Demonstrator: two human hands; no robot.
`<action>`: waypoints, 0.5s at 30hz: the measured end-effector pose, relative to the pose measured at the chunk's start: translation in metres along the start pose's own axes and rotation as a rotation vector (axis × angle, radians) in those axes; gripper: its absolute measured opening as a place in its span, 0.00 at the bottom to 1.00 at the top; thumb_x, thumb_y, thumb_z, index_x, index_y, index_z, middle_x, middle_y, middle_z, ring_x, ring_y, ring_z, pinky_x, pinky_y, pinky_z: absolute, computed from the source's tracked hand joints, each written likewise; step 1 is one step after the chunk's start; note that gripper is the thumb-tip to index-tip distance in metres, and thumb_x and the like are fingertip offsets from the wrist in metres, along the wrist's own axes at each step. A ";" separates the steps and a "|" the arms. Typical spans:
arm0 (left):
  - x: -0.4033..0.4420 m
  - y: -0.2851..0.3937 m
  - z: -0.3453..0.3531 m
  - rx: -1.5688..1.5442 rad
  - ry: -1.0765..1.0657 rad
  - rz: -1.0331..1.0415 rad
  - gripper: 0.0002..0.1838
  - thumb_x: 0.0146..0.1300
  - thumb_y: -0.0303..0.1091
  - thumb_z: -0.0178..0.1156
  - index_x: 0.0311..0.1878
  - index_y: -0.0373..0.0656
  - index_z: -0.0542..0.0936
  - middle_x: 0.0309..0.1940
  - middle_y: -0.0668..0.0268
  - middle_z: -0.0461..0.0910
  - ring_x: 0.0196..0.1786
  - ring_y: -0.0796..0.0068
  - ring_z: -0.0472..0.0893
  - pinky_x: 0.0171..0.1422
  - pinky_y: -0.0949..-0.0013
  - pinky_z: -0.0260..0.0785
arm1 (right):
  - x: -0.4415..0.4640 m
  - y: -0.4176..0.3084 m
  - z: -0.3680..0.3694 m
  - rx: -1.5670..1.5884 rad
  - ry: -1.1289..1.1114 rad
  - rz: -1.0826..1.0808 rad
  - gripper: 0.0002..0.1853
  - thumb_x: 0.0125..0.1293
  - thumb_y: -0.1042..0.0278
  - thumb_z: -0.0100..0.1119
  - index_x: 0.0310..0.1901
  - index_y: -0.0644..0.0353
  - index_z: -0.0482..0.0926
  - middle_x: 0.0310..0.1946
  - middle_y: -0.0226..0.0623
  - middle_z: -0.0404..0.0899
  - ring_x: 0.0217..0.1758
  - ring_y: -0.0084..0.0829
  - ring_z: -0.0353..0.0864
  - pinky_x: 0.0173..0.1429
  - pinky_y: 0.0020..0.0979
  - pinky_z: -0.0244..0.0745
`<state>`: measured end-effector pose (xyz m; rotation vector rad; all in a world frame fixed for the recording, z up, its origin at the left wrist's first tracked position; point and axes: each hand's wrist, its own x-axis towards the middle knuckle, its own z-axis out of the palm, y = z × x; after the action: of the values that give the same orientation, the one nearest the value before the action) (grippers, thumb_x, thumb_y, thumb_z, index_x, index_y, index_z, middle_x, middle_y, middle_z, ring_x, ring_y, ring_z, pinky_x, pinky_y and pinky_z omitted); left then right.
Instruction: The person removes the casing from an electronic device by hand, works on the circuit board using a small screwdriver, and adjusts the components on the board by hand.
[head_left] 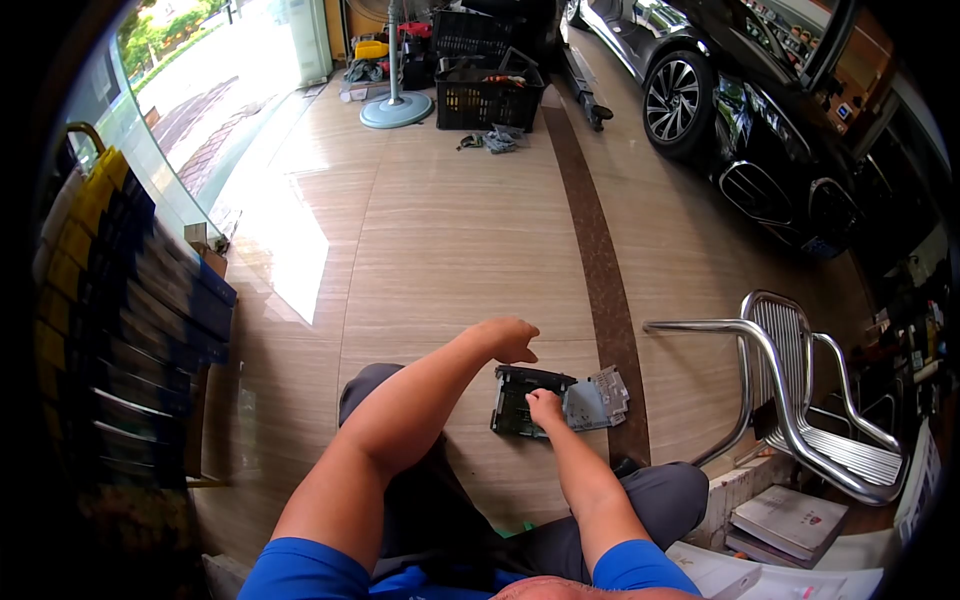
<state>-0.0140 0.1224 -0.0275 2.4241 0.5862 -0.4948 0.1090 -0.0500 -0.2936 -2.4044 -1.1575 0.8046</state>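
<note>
A dark, flat device with a black frame lies on the tiled floor between my knees and the open floor ahead. Joined to it or lying against its right side is a grey metal plate with a stepped edge. My right hand is closed over the middle of the dark device; what its fingers hold, if anything, is too small to make out. Above and left of the device, my left hand hangs in the air with fingers apart and nothing in it.
A metal chair stands at the right, with books below it. A black car is at the upper right. Black crates and a fan base stand ahead. A shelf rack lines the left.
</note>
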 end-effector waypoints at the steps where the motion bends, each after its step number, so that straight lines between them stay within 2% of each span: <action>1: 0.000 0.000 0.000 -0.001 -0.003 -0.003 0.36 0.62 0.51 0.63 0.70 0.43 0.68 0.62 0.50 0.75 0.66 0.50 0.72 0.68 0.54 0.67 | -0.001 -0.001 -0.001 0.000 0.000 0.000 0.15 0.65 0.54 0.61 0.43 0.57 0.86 0.42 0.46 0.85 0.49 0.47 0.83 0.55 0.44 0.77; 15: -0.002 0.001 -0.001 0.002 0.005 -0.007 0.36 0.62 0.51 0.63 0.70 0.44 0.69 0.62 0.51 0.76 0.65 0.50 0.73 0.67 0.53 0.68 | 0.000 0.000 0.000 -0.006 -0.014 -0.004 0.16 0.65 0.54 0.59 0.44 0.57 0.85 0.43 0.47 0.84 0.50 0.48 0.82 0.56 0.44 0.77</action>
<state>-0.0146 0.1213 -0.0258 2.4264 0.5974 -0.4923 0.1090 -0.0503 -0.2941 -2.4040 -1.1717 0.8184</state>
